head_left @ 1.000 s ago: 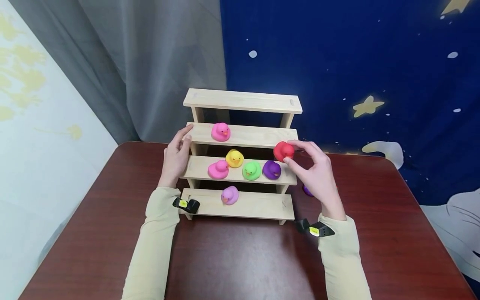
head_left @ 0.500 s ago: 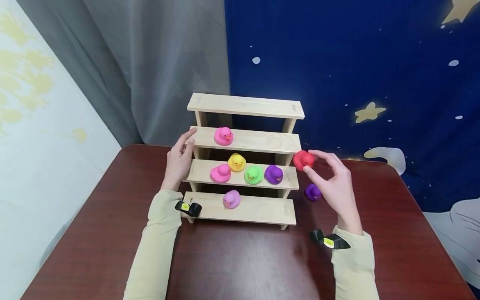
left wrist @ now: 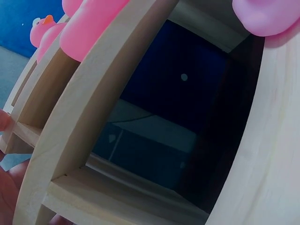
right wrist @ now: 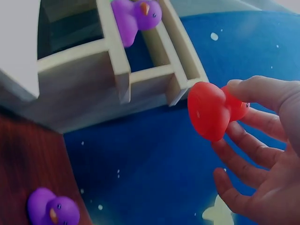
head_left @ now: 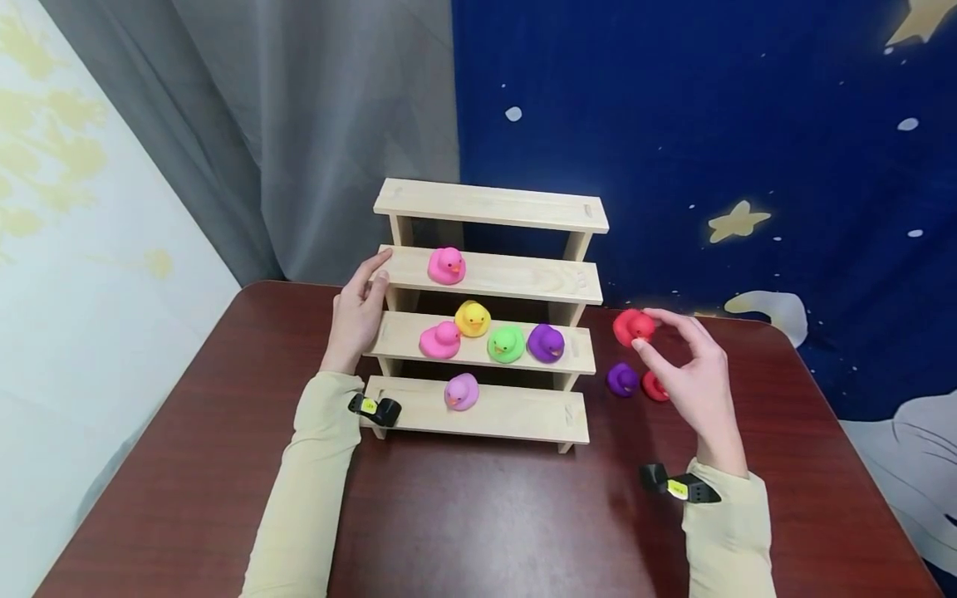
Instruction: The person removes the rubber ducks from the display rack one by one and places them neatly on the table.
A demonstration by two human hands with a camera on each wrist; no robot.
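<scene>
My right hand [head_left: 699, 378] pinches a red rubber duck [head_left: 633, 329] between thumb and fingers, held in the air right of the stepped wooden shelf [head_left: 478, 414]. In the right wrist view the red duck [right wrist: 208, 112] shows its underside. My left hand [head_left: 357, 320] grips the shelf's left end at the second step from the top, thumb at the front edge. A pink duck [head_left: 447, 266] sits on that step. Below it stand another pink duck [head_left: 440, 340], a yellow duck [head_left: 473, 319], a green duck [head_left: 507, 344] and a purple duck [head_left: 546, 343]. The lowest step bears a lilac duck [head_left: 461, 392].
On the dark red table [head_left: 463, 515], right of the shelf, lie a purple duck [head_left: 623, 379] and a second red duck [head_left: 655, 387], partly hidden by my right hand. A grey curtain [head_left: 351, 124] and a blue starry cloth [head_left: 635, 124] hang behind.
My right hand has carried the red duck rightward, from over the shelf's right end to beside it. Ducks on the table have come into sight. The left hand keeps its place.
</scene>
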